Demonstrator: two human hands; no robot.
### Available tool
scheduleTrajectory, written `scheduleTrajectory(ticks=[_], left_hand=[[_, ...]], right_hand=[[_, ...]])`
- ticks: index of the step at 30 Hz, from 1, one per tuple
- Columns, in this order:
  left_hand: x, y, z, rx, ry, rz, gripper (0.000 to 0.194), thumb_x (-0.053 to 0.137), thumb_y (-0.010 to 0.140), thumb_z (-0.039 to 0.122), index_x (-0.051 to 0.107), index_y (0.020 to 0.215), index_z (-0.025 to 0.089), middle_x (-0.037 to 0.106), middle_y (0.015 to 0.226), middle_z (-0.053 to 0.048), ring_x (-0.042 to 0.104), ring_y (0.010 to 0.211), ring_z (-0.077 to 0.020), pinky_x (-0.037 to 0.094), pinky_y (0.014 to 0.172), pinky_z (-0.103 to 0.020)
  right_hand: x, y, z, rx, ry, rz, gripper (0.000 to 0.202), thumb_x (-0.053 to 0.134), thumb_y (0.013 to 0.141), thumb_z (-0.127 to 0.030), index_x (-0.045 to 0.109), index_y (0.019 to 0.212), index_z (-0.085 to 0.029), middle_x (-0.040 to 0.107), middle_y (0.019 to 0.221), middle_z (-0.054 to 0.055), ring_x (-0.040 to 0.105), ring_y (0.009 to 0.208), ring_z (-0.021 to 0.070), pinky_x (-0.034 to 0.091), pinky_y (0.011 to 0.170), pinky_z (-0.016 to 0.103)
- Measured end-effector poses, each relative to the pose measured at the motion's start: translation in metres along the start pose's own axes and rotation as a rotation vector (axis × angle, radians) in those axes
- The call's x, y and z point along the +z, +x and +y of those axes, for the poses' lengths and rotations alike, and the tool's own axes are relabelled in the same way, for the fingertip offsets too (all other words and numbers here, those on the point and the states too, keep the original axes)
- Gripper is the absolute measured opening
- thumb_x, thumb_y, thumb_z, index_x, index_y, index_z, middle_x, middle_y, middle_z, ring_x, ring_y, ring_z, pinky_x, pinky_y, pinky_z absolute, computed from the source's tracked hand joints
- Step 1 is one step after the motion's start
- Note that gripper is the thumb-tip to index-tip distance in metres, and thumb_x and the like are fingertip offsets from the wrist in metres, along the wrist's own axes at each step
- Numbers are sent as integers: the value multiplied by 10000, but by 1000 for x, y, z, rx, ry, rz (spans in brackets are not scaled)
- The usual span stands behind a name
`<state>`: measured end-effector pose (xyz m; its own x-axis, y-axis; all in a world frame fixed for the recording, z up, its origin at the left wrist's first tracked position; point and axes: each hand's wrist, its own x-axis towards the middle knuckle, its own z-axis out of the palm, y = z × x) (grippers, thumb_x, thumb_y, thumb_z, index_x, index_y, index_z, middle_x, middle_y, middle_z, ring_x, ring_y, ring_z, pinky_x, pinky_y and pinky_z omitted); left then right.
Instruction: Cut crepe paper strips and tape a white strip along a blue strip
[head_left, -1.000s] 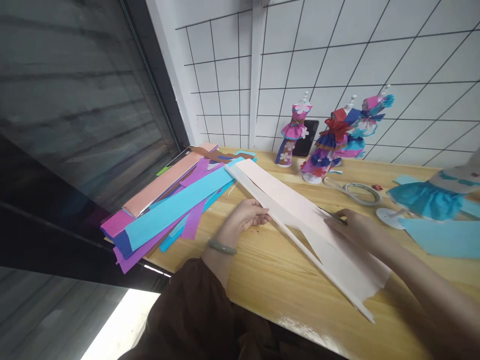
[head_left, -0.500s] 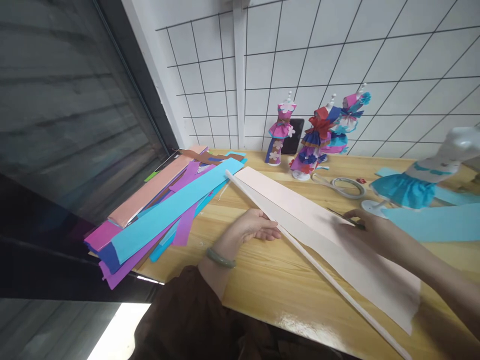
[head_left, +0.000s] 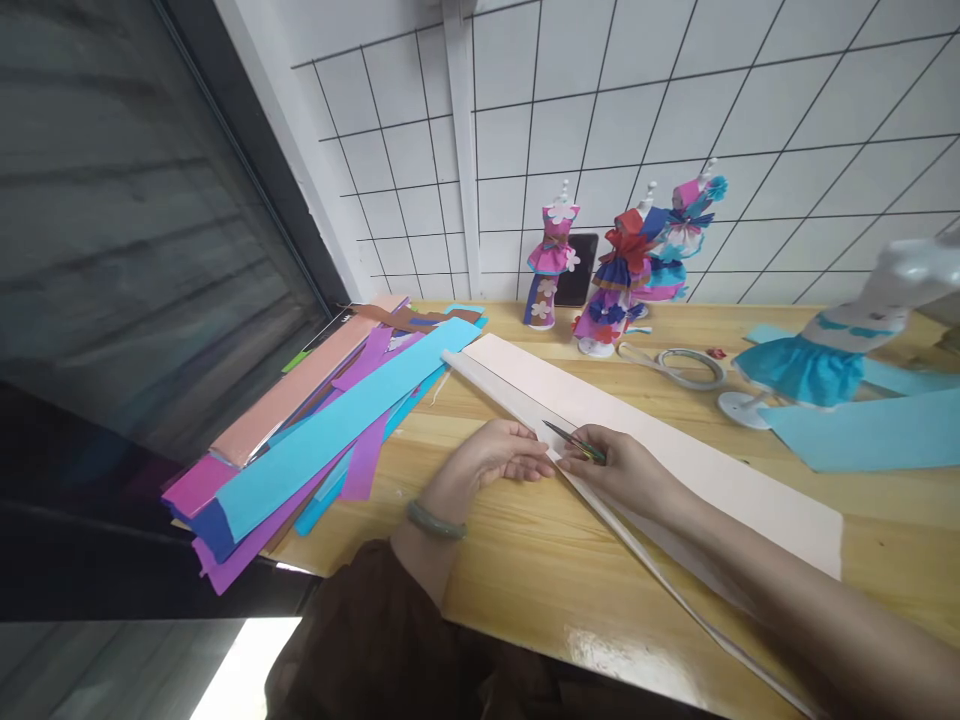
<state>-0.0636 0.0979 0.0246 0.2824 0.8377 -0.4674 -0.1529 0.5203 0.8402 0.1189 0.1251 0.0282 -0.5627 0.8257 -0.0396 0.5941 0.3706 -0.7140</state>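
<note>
"What could go wrong nearest you?"

"The strip slants over the table, its near length slack and bowed; a tug there could crease or twist it"

"And your grip?"

"My left hand pinches the strip between thumb and fingers. My right hand grasps a dark pointed tool, its fingertips right at the strip too; whether they pinch it I can't tell. I'd worry about the point: it sticks out towards my left fingers, so a slip could prick them or tear the paper"

"Beyond that?"

"The wide pale sheet lies just behind the strip, partly under my right hand, so a careless drag could wrinkle it. The strip's far end is by the blue paper, where a sideways pull might snag"

"Further back?"

"The tape and the dressed figures by the wall stand well apart from my hands; little risk there, I'd judge"
</note>
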Motion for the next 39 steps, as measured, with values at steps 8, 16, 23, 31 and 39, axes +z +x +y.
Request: scheduleTrajectory(ticks=[8, 16, 23, 31, 39], left_hand=[[-3, 3, -1, -9, 39, -1, 177, 606, 724, 243, 584, 789, 80, 666, 726, -115, 632, 596, -136, 472, 501, -188], [-12, 7, 2, 25, -26, 200, 96, 508, 771, 147, 553, 758, 63, 648, 654, -119, 638, 585, -160, 483, 493, -204], [-15, 7, 6, 0, -89, 269, 121, 446, 807, 132, 502, 721, 67, 619, 579, -107, 640, 581, -173, 476, 470, -200], [-16, 6, 4, 35, -85, 227, 67, 550, 750, 112, 528, 800, 73, 640, 636, -89, 639, 602, -149, 484, 494, -183], [-18, 5, 2, 63, -81, 222, 115, 607, 713, 126, 533, 797, 98, 647, 663, -76, 639, 627, -146, 489, 507, -183]], right_hand=[[3, 5, 8, 14, 172, -53, 211, 565, 678, -349, 536, 795, -176, 525, 657, -17, 476, 619, 119, 385, 606, 245], [2, 4, 12, 36, 181, -67, 182, 571, 661, -319, 530, 777, -185, 524, 643, -31, 478, 616, 117, 378, 593, 231], [2, 4, 15, 48, 157, -58, 186, 561, 665, -316, 546, 796, -185, 537, 656, -29, 484, 629, 123, 375, 597, 239], [4, 4, 18, 41, 169, -68, 196, 560, 664, -327, 550, 803, -189, 553, 664, -24, 500, 635, 127, 386, 610, 244], [1, 4, 16, 36, 189, -62, 219, 566, 662, -350, 550, 801, -181, 545, 646, -22, 480, 611, 125, 381, 591, 249]])
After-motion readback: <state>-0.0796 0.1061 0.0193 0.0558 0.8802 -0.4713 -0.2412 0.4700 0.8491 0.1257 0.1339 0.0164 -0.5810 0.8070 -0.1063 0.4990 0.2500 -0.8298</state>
